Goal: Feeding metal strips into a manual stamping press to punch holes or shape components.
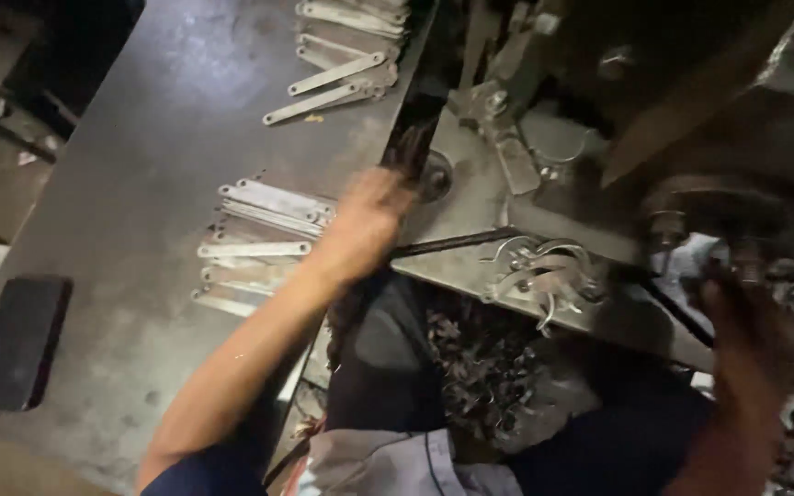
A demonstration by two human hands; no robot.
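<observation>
Head view, our left hand at the press plate edge beside flat strips, grip unclear, our right hand right of plate, grip unclear.

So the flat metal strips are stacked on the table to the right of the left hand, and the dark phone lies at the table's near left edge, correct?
Not quite. The head view shows the flat metal strips lying to the left of the left hand, not its right. The dark phone does lie at the near left edge of the table.
</observation>
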